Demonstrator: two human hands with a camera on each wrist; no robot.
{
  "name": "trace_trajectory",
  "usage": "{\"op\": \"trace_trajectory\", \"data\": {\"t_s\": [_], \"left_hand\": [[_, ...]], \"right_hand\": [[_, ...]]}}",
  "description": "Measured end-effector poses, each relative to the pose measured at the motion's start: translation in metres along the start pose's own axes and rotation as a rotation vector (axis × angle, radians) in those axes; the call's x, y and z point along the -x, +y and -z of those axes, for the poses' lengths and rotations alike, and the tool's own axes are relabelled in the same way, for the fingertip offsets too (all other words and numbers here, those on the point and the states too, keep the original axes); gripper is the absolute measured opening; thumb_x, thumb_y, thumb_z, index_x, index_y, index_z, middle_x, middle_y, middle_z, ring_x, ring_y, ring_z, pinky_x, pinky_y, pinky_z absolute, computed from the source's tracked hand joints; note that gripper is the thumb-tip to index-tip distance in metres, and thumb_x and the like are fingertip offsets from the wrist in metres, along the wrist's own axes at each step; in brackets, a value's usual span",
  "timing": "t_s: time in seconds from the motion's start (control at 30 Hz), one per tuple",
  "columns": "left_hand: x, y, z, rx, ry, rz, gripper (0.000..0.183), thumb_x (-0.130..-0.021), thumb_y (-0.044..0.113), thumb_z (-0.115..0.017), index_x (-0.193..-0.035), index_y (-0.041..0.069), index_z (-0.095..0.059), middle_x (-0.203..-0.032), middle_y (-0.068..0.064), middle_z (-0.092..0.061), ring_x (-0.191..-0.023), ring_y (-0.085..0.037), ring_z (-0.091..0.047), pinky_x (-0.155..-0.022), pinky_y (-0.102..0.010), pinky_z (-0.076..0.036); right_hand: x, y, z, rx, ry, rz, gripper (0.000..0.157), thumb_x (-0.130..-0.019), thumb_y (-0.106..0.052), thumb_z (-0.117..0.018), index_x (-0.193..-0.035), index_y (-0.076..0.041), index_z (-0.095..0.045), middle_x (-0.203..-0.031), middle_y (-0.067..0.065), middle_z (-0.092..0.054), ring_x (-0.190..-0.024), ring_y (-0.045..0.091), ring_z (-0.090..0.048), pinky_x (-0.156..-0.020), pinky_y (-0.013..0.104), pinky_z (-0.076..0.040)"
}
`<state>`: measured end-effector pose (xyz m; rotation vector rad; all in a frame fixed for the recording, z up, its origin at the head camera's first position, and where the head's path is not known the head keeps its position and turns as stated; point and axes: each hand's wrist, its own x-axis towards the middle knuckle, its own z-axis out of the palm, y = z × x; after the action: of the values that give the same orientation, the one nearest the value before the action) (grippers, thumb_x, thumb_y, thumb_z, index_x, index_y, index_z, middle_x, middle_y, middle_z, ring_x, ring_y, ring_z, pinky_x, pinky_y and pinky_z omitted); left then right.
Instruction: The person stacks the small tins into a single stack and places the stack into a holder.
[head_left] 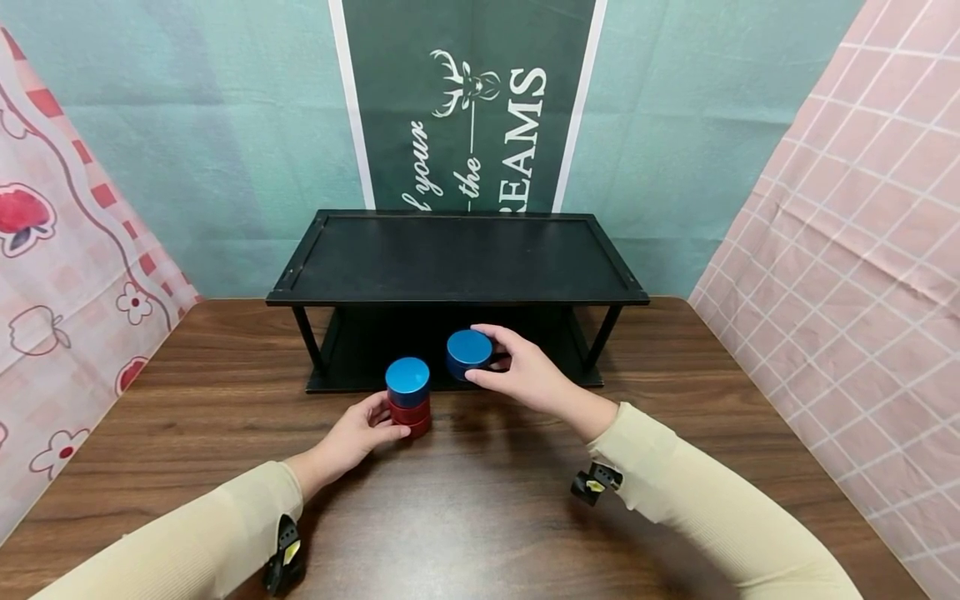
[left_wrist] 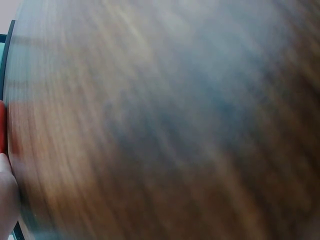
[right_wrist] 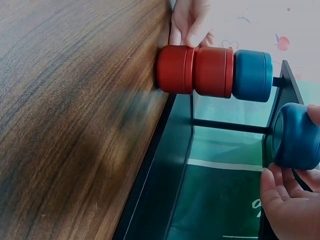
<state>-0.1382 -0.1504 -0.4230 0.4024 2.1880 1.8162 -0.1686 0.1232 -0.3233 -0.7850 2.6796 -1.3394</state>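
A stack of round lidded tins stands upright on the wooden table: a lower red tin (head_left: 421, 427), an upper red tin (head_left: 411, 412) and a blue tin (head_left: 408, 379) on top. My left hand (head_left: 352, 440) grips the red part of this stack low down from the left, thumb in front. To the right, my right hand (head_left: 528, 375) holds another blue tin (head_left: 469, 348) by its side between thumb and fingers. In the right wrist view this held tin (right_wrist: 297, 137) is raised off the table, apart from the stack. The left wrist view catches only a sliver of red tin (left_wrist: 2, 127).
Behind the tins stands a black two-level rack (head_left: 457, 258), its lower shelf (head_left: 360, 377) close behind the stack and the held tin. The brown wooden table (head_left: 480, 517) extends in front. Patterned cloths hang at the back and both sides.
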Motion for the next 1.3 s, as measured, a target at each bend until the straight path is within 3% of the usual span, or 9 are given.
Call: {"op": "trace_trajectory", "data": {"t_s": [0.37, 1.13, 1.3], "left_hand": [[0.001, 0.0, -0.001, -0.021, 0.011, 0.03, 0.065, -0.085, 0.015, -0.069, -0.136, -0.007, -0.036, -0.132, -0.024, -0.047, -0.124, -0.035, -0.044, -0.1, -0.039, -0.039], [-0.002, -0.001, -0.001, 0.0, 0.0, 0.003, 0.062, -0.085, 0.014, -0.069, -0.135, -0.005, -0.037, -0.131, -0.023, -0.049, -0.123, -0.034, -0.046, -0.101, -0.041, -0.038], [-0.002, -0.001, -0.001, 0.006, -0.006, -0.002, 0.06, -0.085, 0.012, -0.069, -0.135, -0.004, -0.039, -0.13, -0.023, -0.049, -0.123, -0.033, -0.046, -0.101, -0.038, -0.038]], "right_hand": [[-0.006, -0.004, -0.007, -0.003, 0.008, 0.06, 0.059, -0.082, -0.024, -0.073, -0.132, -0.007, -0.048, -0.121, 0.007, -0.055, -0.098, 0.018, -0.056, -0.082, 0.029, -0.052], [-0.027, -0.029, -0.035, -0.018, -0.086, 0.069, 0.06, -0.083, -0.026, -0.072, -0.135, -0.01, -0.045, -0.125, 0.003, -0.053, -0.102, 0.016, -0.054, -0.085, 0.027, -0.051], [-0.029, -0.031, -0.038, -0.018, -0.097, 0.065, 0.06, -0.084, -0.027, -0.071, -0.136, -0.011, -0.045, -0.126, 0.004, -0.052, -0.104, 0.016, -0.053, -0.087, 0.032, -0.051]]}}
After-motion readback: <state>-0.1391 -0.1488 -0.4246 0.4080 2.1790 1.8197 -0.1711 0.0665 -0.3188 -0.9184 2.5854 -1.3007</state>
